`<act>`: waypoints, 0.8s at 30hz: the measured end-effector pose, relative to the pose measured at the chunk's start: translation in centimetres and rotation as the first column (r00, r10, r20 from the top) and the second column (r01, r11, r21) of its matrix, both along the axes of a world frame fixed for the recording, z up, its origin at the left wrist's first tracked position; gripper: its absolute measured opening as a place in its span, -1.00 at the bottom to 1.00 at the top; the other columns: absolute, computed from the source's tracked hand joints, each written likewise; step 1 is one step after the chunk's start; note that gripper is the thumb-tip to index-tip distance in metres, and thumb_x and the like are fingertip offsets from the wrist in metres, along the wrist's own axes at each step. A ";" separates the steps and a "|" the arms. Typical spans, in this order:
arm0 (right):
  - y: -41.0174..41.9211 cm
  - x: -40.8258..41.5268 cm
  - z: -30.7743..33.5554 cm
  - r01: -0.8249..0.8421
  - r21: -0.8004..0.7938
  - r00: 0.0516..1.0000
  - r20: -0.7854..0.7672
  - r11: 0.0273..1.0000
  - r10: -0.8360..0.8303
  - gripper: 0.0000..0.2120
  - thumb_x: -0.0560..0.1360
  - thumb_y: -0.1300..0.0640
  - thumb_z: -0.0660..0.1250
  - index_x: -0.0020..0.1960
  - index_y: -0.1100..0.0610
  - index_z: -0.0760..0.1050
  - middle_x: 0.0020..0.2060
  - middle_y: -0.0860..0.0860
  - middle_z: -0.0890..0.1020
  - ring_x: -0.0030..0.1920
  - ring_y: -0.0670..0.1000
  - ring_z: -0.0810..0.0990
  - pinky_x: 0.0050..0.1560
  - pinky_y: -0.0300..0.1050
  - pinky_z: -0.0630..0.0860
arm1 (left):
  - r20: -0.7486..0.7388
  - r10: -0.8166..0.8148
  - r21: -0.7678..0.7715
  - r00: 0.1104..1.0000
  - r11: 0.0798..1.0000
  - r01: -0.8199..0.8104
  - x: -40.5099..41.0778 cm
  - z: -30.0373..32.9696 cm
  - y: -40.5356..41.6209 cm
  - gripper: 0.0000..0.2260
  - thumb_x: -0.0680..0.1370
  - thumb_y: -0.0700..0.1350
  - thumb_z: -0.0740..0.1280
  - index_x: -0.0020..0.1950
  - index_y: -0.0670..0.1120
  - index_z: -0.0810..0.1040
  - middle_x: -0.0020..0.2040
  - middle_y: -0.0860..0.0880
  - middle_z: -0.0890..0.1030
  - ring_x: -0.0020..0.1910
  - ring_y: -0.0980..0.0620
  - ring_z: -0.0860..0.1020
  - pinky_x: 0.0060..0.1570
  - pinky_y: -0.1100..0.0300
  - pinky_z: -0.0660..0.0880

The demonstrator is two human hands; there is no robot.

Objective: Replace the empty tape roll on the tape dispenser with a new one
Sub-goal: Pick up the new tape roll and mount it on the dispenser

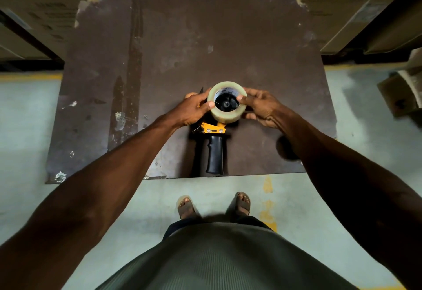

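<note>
Shirt [219, 257] fills the near edge; both hands, left [194, 109] and right [260, 109], grip closed on the roll [225, 116] over the dispenser [214, 148] on the worktop [182, 49].

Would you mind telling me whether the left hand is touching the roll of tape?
Touching. The head view shows the left hand with its thumb pressed on the rim of the tape roll at the roll's left side, no gap visible.
</note>
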State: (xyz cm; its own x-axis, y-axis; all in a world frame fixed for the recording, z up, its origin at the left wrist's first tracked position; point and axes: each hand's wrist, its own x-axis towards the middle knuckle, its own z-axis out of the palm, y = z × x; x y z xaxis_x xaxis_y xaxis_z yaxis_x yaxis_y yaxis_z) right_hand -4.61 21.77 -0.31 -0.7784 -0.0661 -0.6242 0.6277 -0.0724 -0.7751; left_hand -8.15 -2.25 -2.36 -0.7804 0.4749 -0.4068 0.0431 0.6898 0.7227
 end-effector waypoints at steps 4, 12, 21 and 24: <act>0.2 -0.2 0.1 -0.014 -0.018 1.000 0.003 1.000 0.014 -0.80 0.62 0.22 0.32 0.20 0.02 0.58 0.10 0.09 0.68 0.16 0.10 0.63 0.36 0.20 0.49 | 0.003 0.020 -0.004 1.000 1.000 -0.020 -0.1 -0.2 0.3 -0.44 0.49 0.39 0.12 0.48 0.33 0.29 0.20 -0.16 0.51 0.18 -0.09 0.53 0.33 -0.10 0.46; 0.4 -0.4 -0.8 -0.034 0.018 0.999 0.042 0.999 0.033 -0.67 0.62 0.18 0.33 0.38 0.04 0.52 0.25 0.10 0.66 0.30 0.11 0.61 0.37 0.16 0.49 | 0.000 -0.006 -0.057 1.000 0.998 0.006 0.0 0.4 0.4 -0.37 0.47 0.39 0.10 0.52 0.24 0.28 0.23 -0.19 0.47 0.21 -0.17 0.49 0.33 -0.16 0.44; -0.1 0.2 -1.7 -0.075 0.197 0.997 0.035 0.978 0.070 -0.66 0.62 0.08 0.35 0.39 -0.06 0.51 0.11 -0.05 0.67 0.14 -0.07 0.61 -0.08 -0.16 0.62 | -0.168 -0.149 -0.197 0.974 0.974 0.115 -0.5 0.2 1.2 -0.58 0.65 0.02 0.23 0.51 -0.01 0.36 0.34 -0.16 0.47 0.39 -0.23 0.29 0.35 0.09 0.15; 0.1 0.7 -2.5 -0.057 0.232 0.998 0.027 0.971 0.052 -0.65 0.61 0.06 0.36 0.39 -0.08 0.51 0.15 -0.05 0.67 0.10 -0.11 0.62 -0.26 -0.28 0.62 | -0.190 -0.184 -0.222 0.964 0.965 0.141 -0.7 -0.3 1.6 -0.59 0.67 -0.02 0.23 0.52 -0.03 0.36 0.37 -0.15 0.43 0.41 -0.21 0.24 0.30 0.14 0.10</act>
